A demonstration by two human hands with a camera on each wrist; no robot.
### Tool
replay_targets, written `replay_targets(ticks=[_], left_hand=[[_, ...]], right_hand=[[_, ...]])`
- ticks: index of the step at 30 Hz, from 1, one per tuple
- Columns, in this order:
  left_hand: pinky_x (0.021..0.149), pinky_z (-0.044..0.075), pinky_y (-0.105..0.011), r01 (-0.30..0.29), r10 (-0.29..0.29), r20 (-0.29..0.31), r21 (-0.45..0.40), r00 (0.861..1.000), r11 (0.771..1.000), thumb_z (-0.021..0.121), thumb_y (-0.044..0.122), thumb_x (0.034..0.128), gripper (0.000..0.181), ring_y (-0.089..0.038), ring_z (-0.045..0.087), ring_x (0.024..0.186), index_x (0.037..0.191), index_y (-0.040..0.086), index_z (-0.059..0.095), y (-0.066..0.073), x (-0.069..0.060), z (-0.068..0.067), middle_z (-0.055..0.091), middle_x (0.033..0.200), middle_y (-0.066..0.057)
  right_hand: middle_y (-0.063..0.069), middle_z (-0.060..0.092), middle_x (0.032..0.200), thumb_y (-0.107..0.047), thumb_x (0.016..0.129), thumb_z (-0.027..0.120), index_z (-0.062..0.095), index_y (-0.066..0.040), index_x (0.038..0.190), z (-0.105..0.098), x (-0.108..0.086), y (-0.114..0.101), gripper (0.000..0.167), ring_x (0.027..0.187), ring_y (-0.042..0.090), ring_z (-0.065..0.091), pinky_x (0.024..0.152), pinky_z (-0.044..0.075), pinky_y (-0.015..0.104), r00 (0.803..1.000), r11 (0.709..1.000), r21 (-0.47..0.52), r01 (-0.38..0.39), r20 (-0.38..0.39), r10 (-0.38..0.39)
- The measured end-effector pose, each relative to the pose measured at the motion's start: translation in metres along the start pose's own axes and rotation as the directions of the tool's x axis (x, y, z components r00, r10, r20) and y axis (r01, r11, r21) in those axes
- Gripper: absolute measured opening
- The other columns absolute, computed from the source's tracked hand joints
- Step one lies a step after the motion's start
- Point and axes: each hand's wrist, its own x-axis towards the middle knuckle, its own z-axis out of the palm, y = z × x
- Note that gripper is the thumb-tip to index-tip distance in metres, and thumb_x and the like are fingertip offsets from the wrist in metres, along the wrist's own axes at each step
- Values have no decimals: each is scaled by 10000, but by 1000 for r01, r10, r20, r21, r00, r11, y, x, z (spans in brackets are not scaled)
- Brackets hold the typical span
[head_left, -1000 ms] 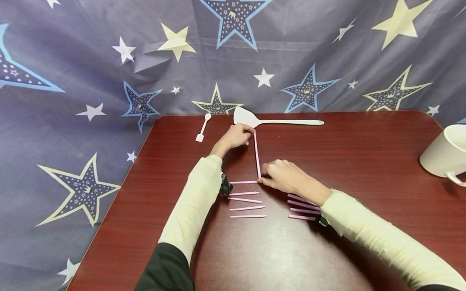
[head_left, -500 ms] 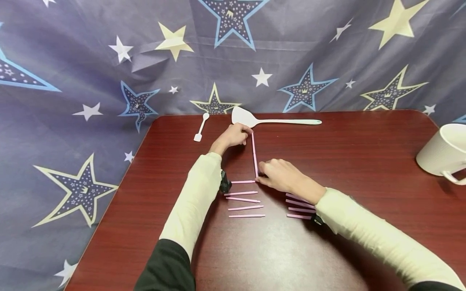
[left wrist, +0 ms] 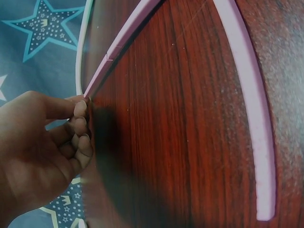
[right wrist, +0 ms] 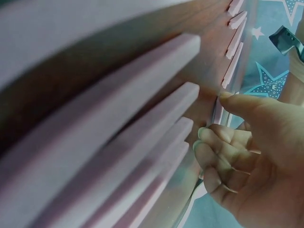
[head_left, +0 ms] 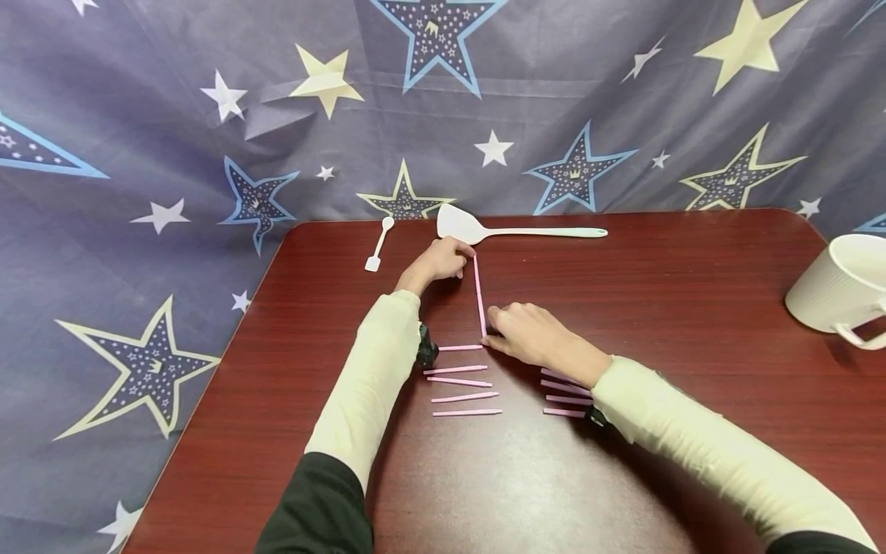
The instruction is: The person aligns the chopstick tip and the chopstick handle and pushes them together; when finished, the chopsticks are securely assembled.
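Two slim pink sticks (head_left: 478, 291) lie end to end on the table, running away from me, with a joint showing in the left wrist view. At their far end my left hand (head_left: 443, 260) pinches the tip with curled fingers. My right hand (head_left: 529, 332) holds the near end between thumb and fingers. There another pink stick (head_left: 460, 348) lies crosswise, its end meeting that corner. Nearer me, several pink sticks (head_left: 465, 413) lie in a loose row. More pink sticks (head_left: 564, 412) lie under the right wrist, partly hidden by it.
A white spatula (head_left: 460, 225) lies at the back, just beyond the left hand. A small white double-ended spoon (head_left: 378, 245) is to its left. At the right stands a white mug (head_left: 831, 288). A star-patterned cloth (head_left: 277, 185) hangs behind the brown table (head_left: 657, 292).
Both hands stay at the two ends of the stick line. The whole head view has shifted slightly; the sticks show no clear movement on the table.
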Motion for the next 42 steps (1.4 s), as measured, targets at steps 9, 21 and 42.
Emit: replay_targets(ticks=[9,21,42], left_hand=[[616,402,-202,4,-4,35,17,999,1000,478,-43,894,485,-62,522,567,1330,15,680,4,1,-2,588,598,1],[618,390,-204,4,-7,76,35,997,999,493,-26,912,531,-79,537,595,1427,35,611,5,-2,-1,623,635,-29],[698,462,-293,-220,214,-73,-82,974,972,576,128,1048,376,-311,696,787,1416,70,630,26,-60,-19,702,773,-122]], right_hand=[[44,551,619,-262,944,755,563,-57,829,11,2,9,304,570,327,646,544,526,512,999,1000,11,24,-39,-24],[40,527,621,-244,942,775,569,-46,849,0,1,1,300,602,335,658,580,537,496,1000,1000,29,-10,3,10],[17,638,785,-224,934,777,639,-61,912,-28,-41,17,215,692,201,619,644,529,411,999,987,159,0,-48,7]])
